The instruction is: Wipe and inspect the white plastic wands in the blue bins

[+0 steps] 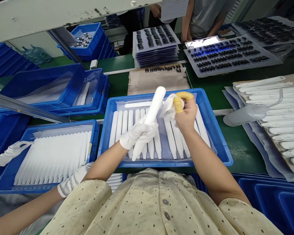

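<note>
Our gloved left hand (138, 134) clenched round white tube (155, 105); right hand (185, 116), in yellow finger cots (179, 101), pinches white cloth (168, 109) against tube, over blue tray (161, 164).

A smooth, matt finish is shown by the white plastic rod (155, 106), and a soft woven texture by the white cotton glove (137, 134) on the left hand (140, 133). Yellow latex finger cots (183, 96) with a faint sheen are worn on the right hand (187, 114), where a crumpled white cloth wipe (168, 109) of thin, soft fabric is pinched. The blue plastic tray (212, 112) is moulded and glossy, and is lined with translucent film (163, 138). Brown kraft paper (159, 81) appears matt and creased, while the green counter (237, 143) is smooth and slightly shiny.
</note>
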Demonstrator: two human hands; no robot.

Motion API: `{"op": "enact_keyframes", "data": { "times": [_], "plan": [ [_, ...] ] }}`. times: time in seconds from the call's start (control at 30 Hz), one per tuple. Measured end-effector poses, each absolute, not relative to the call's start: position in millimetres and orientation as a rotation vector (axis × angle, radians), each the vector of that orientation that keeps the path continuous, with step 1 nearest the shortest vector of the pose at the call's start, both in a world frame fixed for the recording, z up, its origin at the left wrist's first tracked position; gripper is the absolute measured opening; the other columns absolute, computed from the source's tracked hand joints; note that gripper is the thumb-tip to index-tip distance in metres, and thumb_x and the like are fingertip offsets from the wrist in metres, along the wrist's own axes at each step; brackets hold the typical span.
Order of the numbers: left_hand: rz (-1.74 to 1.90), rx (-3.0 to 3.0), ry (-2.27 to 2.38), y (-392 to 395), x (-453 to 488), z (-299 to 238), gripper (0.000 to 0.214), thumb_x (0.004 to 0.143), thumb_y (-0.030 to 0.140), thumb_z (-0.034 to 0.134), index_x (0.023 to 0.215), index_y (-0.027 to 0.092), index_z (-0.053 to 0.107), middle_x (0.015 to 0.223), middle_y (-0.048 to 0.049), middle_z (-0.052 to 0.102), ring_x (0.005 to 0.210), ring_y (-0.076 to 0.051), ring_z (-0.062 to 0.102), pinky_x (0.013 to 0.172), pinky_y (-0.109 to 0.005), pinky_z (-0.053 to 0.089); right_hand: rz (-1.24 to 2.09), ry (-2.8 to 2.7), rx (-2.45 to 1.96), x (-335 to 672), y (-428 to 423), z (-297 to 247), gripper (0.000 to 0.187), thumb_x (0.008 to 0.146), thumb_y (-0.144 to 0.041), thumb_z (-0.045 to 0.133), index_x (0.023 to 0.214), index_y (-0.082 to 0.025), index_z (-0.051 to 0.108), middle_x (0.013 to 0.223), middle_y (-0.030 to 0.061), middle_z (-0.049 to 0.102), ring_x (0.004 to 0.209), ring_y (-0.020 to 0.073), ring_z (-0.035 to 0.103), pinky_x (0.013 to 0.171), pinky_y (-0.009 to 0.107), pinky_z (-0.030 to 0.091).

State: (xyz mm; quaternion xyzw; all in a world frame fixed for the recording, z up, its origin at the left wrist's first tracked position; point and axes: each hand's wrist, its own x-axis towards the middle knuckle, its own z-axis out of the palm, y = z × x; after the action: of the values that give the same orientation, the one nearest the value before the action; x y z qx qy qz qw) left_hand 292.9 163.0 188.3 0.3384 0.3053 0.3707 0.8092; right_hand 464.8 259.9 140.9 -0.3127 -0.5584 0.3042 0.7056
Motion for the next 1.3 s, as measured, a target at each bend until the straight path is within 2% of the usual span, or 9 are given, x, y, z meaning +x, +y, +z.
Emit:
{"op": "enact_keyframes", "data": {
  "times": [0.2, 0.43, 0.5, 0.57, 0.63, 0.77, 0.9, 1.0, 1.3],
  "plan": [
    [0.815, 0.755, 0.632, 160.1, 289.3, 189.1, 0.042, 0.074, 0.038, 0.083, 0.055, 0.017, 0.052, 0.040, 0.0067, 0.037, 0.027, -0.004, 0.028, 0.025, -0.015, 0.025, 0.970, -0.983, -0.706, 470.1, 260.1, 138.4, 0.027, 0.094, -0.057, 0.072, 0.099, -0.031, 0.069, 0.098, -0.0010, 0.069, 0.088, 0.0160, 0.069, 0.083, 0.033, 0.060],
    [0.842, 0.765, 0.573, 159.2, 285.2, 180.6, 0.046, 0.078, 0.042, 0.083, 0.056, 0.017, 0.052, 0.042, 0.0061, 0.037, 0.029, -0.004, 0.029, 0.026, -0.015, 0.025, 1.108, -0.917, -0.692, 464.2, 256.5, 141.6, 0.035, 0.083, -0.060, 0.082, 0.094, -0.028, 0.071, 0.092, -0.0009, 0.069, 0.081, 0.0145, 0.066, 0.077, 0.031, 0.061],
    [0.902, 0.754, 0.554, 160.1, 287.8, 182.6, 0.050, 0.081, 0.049, 0.083, 0.057, 0.017, 0.053, 0.043, 0.0057, 0.038, 0.029, -0.004, 0.029, 0.026, -0.015, 0.026, 1.120, -0.915, -0.694, 463.1, 257.3, 140.0, 0.038, 0.082, -0.063, 0.082, 0.093, -0.028, 0.072, 0.092, -0.0005, 0.069, 0.081, 0.0152, 0.067, 0.077, 0.032, 0.062],
    [0.973, 0.719, 0.567, 161.8, 290.5, 185.0, 0.057, 0.088, 0.063, 0.074, 0.060, 0.018, 0.054, 0.043, 0.0057, 0.037, 0.029, -0.005, 0.029, 0.027, -0.016, 0.025, 1.147, -0.903, -0.688, 462.5, 258.9, 137.2, 0.037, 0.082, -0.062, 0.082, 0.093, -0.028, 0.071, 0.091, -0.0003, 0.069, 0.081, 0.0156, 0.067, 0.075, 0.033, 0.062],
    [1.031, 0.669, 0.621, 164.0, 291.5, 185.6, 0.065, 0.094, 0.076, 0.056, 0.063, 0.019, 0.054, 0.042, 0.0053, 0.036, 0.029, -0.006, 0.029, 0.027, -0.017, 0.025, 1.170, -0.902, -0.676, 462.3, 260.6, 133.8, 0.034, 0.083, -0.060, 0.082, 0.093, -0.029, 0.071, 0.092, -0.0003, 0.068, 0.081, 0.0158, 0.067, 0.072, 0.032, 0.062],
    [1.066, 0.600, 0.692, 168.2, 287.9, 179.6, 0.078, 0.095, 0.088, 0.031, 0.070, 0.020, 0.058, 0.042, 0.0039, 0.036, 0.030, -0.008, 0.032, 0.029, -0.018, 0.028, 1.170, -0.966, -0.646, 463.0, 264.3, 126.3, 0.027, 0.089, -0.056, 0.078, 0.096, -0.032, 0.070, 0.094, -0.0001, 0.067, 0.085, 0.0170, 0.069, 0.070, 0.032, 0.061],
    [1.078, 0.556, 0.728, 169.0, 283.3, 172.7, 0.085, 0.092, 0.092, 0.024, 0.088, 0.020, 0.069, 0.041, 0.0040, 0.037, 0.030, -0.010, 0.034, 0.029, -0.019, 0.026, 1.163, -1.040, -0.633, 464.0, 267.6, 119.9, 0.021, 0.095, -0.053, 0.072, 0.100, -0.033, 0.070, 0.096, 0.0000, 0.068, 0.087, 0.0180, 0.070, 0.072, 0.035, 0.061],
    [1.102, 0.520, 0.758, 168.7, 282.4, 171.2, 0.089, 0.091, 0.093, 0.018, 0.099, 0.022, 0.071, 0.043, 0.0044, 0.039, 0.028, -0.010, 0.030, 0.028, -0.019, 0.024, 1.157, -1.063, -0.647, 463.9, 267.8, 119.0, 0.024, 0.094, -0.055, 0.072, 0.100, -0.032, 0.069, 0.096, 0.0004, 0.068, 0.085, 0.0181, 0.069, 0.072, 0.035, 0.060],
    [0.991, 0.541, 0.729, 170.1, 283.2, 171.0, 0.108, 0.086, 0.095, -0.001, 0.101, 0.015, 0.071, 0.038, 0.0046, 0.033, 0.027, -0.011, 0.030, 0.028, -0.020, 0.027, 1.231, -0.972, -0.730, 461.0, 259.0, 134.2, 0.040, 0.081, -0.067, 0.080, 0.094, -0.031, 0.069, 0.093, 0.0003, 0.067, 0.084, 0.0175, 0.066, 0.073, 0.034, 0.061]
  ]
}}
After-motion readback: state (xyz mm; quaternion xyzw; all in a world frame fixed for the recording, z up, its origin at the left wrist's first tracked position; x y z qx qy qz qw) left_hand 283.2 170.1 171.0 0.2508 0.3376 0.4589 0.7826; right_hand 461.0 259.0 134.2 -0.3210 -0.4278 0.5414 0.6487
